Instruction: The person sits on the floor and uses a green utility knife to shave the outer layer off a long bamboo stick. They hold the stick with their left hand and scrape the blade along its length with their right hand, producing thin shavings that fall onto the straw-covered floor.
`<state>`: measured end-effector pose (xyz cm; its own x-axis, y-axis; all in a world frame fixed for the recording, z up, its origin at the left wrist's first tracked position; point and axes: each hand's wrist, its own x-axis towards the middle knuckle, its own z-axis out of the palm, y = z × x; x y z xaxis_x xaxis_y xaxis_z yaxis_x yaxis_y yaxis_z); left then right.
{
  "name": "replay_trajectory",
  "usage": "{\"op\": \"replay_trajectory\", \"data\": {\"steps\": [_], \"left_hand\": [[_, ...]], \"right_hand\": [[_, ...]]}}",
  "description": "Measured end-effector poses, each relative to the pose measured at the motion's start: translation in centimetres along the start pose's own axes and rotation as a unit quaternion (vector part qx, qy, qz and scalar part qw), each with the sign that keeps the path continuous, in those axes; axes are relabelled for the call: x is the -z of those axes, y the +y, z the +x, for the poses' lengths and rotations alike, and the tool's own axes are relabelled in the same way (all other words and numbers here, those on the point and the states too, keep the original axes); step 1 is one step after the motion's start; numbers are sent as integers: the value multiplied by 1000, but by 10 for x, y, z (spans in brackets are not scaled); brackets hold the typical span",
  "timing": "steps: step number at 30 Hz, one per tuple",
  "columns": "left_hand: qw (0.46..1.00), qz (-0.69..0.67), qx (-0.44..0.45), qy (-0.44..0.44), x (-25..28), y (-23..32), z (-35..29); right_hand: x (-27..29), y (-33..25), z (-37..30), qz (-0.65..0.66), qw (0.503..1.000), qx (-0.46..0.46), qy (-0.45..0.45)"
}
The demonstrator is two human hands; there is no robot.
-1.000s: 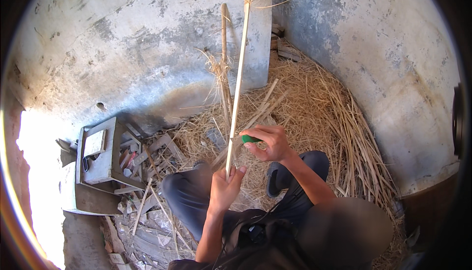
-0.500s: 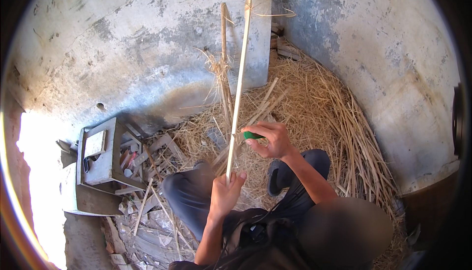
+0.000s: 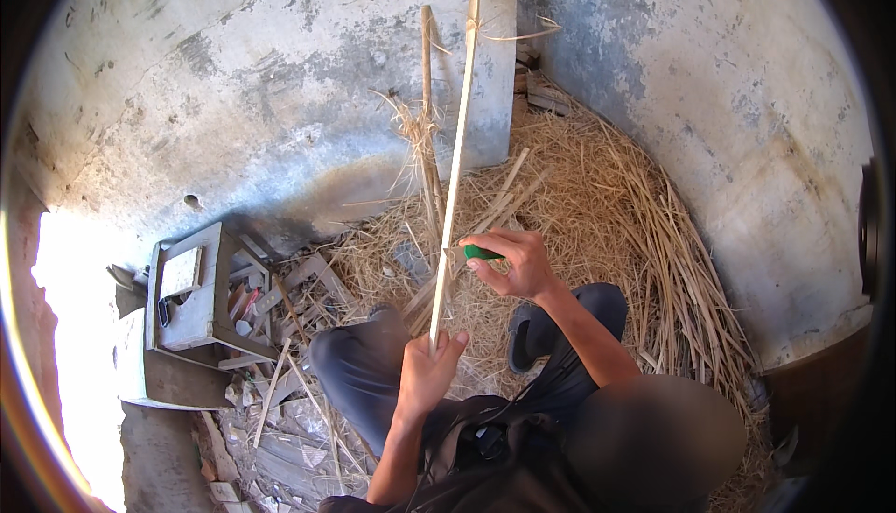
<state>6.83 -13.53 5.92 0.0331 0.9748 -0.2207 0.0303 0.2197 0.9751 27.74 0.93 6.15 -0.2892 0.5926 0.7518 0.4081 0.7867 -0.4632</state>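
Note:
A long pale strip of split bamboo or cane (image 3: 457,149) slants up from between my legs past the top of the view. My left hand (image 3: 427,373) is closed around its lower end, with the thumb on top. A little higher, to the right of the strip, my right hand (image 3: 523,264) pinches a small tool with a green handle (image 3: 482,252). Its tip reaches to the strip's edge or very near it; the tip is too small to make out, and contact is uncertain. A thin curled shaving (image 3: 523,35) hangs off the strip near its top.
A darker pole (image 3: 427,65) with frayed fibres leans against the peeling wall (image 3: 308,74). Straw and shavings (image 3: 588,186) cover the floor ahead, with long canes (image 3: 691,280) along the right wall. A tipped wooden stool (image 3: 219,280) lies among debris at left.
The strip's upper part has shifted slightly to the right and down. My right hand and the green-handled tool have moved very slightly; both grips stay the same.

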Motion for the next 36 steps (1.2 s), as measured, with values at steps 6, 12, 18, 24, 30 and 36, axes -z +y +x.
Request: {"op": "replay_trajectory", "data": {"steps": [6,12,18,24,30,36], "left_hand": [[1000,1,8,-2,3,0,-4],[999,-14,40,-10,2,-4,-17],[999,23,16,-21,7,-15,-41],[998,45,36,-13,24,-23,-59],[998,40,54,-15,28,-38,-74],[997,42,70,-18,43,-50,-98]], "right_hand": [[1,-3,2,-16,1000,8,-8],[0,5,2,-7,1000,-25,8],[10,17,6,-24,997,-59,31],[5,16,7,-29,997,-58,32],[1,32,7,-30,995,-81,49],[15,40,18,-74,992,-81,61]]}}
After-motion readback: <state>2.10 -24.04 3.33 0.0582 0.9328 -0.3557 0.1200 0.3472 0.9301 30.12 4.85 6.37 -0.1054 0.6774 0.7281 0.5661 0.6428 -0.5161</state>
